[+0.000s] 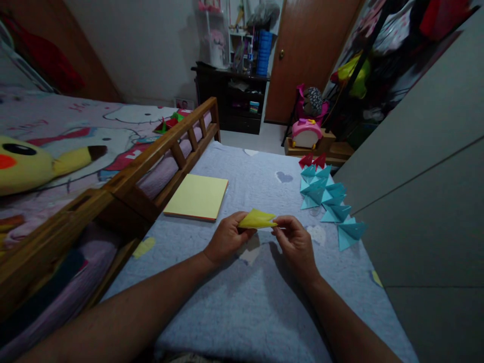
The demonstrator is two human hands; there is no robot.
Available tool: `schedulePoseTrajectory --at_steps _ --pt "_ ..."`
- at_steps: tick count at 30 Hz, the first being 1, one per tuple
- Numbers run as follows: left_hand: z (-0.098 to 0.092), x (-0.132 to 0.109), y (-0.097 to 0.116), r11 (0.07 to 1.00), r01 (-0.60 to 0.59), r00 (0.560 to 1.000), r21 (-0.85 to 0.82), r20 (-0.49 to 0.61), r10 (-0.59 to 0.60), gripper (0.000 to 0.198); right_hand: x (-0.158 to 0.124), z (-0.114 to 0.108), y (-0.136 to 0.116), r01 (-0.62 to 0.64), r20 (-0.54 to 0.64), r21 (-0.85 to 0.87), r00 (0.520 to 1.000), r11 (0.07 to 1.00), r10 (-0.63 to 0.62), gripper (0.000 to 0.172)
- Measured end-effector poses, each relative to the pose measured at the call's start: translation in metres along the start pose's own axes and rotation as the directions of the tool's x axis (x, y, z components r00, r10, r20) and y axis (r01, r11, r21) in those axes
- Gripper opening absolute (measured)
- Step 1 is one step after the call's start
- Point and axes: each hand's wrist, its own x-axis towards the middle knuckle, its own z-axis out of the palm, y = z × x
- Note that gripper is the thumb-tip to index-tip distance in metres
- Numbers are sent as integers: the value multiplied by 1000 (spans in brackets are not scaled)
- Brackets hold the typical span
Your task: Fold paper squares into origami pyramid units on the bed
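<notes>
A small folded yellow paper [257, 219] is held up above the blue bedsheet [242, 302]. My left hand [229, 236] grips its left end between thumb and fingers. At its right tip, my right hand [297, 244] pinches a pointed corner. A stack of square paper [198, 196], pale yellow on top, lies to the left beyond my left hand. Several folded light-blue paper pieces [335, 201] stand in a group at the right, with red folded pieces [312, 161] behind them.
A wooden bed rail [159, 146] runs along the left side. Past it lie a yellow plush toy [26, 164] and green and red folded paper [169, 122]. A pale cabinet [427, 201] borders the right edge. A dark shelf [230, 101] stands at the back.
</notes>
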Motion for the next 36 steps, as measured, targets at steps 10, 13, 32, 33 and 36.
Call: schedulePoseTrajectory --at_steps 10,13,32,33,36 --pt "-2 -2 2 999 -23 998 33 60 21 22 -8 3 1 121 64 3 991 993 -121 21" --pt "-3 -2 1 1000 -14 997 0 73 14 22 -9 1 -2 185 118 -31 977 982 -180 29" --pt "-8 -3 5 987 -143 985 75 103 135 12 -10 -3 -15 145 230 82 960 986 -160 11" --pt "-8 -3 5 987 -136 988 86 90 129 13 -10 -2 -16 66 204 151 974 986 -97 10" --pt "-9 -3 6 986 -131 990 108 66 124 14 -10 1 -15 -122 88 329 991 936 99 13"
